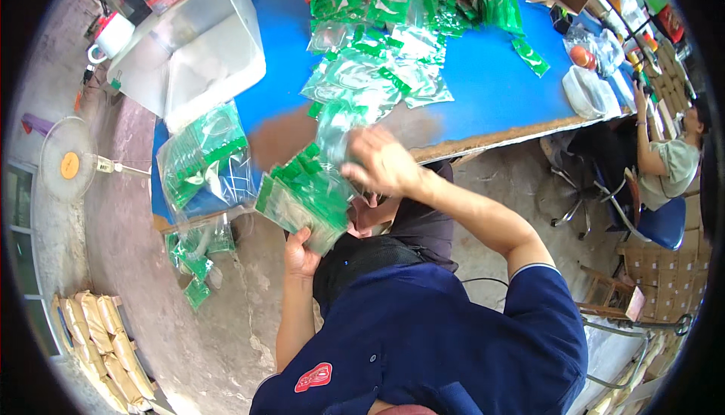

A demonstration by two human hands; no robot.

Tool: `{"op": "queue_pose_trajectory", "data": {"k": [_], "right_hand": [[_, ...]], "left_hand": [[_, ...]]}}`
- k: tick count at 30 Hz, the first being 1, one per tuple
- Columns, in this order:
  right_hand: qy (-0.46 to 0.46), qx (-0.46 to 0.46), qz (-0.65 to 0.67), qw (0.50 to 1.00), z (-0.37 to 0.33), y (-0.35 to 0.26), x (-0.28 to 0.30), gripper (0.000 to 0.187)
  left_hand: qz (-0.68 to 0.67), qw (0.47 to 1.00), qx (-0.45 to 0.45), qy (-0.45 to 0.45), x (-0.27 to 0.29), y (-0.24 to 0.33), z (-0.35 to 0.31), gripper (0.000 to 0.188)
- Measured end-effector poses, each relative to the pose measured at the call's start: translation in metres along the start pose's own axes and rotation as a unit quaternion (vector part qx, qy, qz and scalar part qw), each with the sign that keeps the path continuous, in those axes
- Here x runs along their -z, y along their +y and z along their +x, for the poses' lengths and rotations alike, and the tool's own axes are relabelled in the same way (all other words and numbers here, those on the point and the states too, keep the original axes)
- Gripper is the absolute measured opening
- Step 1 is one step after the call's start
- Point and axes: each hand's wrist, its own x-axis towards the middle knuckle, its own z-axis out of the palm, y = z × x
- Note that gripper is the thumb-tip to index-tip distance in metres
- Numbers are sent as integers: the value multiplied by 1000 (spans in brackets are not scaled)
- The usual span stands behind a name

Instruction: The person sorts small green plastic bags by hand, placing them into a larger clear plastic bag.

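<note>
In my left hand (300, 255) is a fanned stack of clear plastic packets with green header strips (306, 196), gripped at its lower edge with the thumb on top. My right hand (381, 162) is over the stack's right side, beside a clear packet (337, 129) at the table's front edge. Its fingers are curled and smeared by motion, so I cannot see whether they grip a packet. Beyond it, a large heap of similar packets (362, 75) spreads over the blue table (491, 90). A neat row of packets (204, 154) lies in a clear bag to the left.
A translucent plastic bin (215, 60) stands at the left table end. Some packets (198, 260) lie below on the floor. A standing fan (69, 164) is at far left. A clear tub (587, 92) sits at right. Another person (668, 162) sits on a blue chair (661, 222).
</note>
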Motion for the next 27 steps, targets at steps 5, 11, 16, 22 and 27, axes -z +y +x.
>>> {"op": "queue_pose_trajectory", "data": {"k": [5,11,16,22,27], "right_hand": [[108,-96,60,988,29,-5,3,42],[14,-54,-63,996,-9,-19,-13,52],[-163,-118,240,950,27,-32,13,34],[-23,-49,-200,978,68,51,0,62],[-149,135,139,970,32,-10,8,48]], "left_hand": [[46,997,48,36,9,2,4,73],[43,999,12,25,-3,2,-9,76],[92,994,53,13,-2,7,-9,76],[-33,997,65,-22,36,3,-13,61],[-44,999,7,-10,10,1,-10,59]]}}
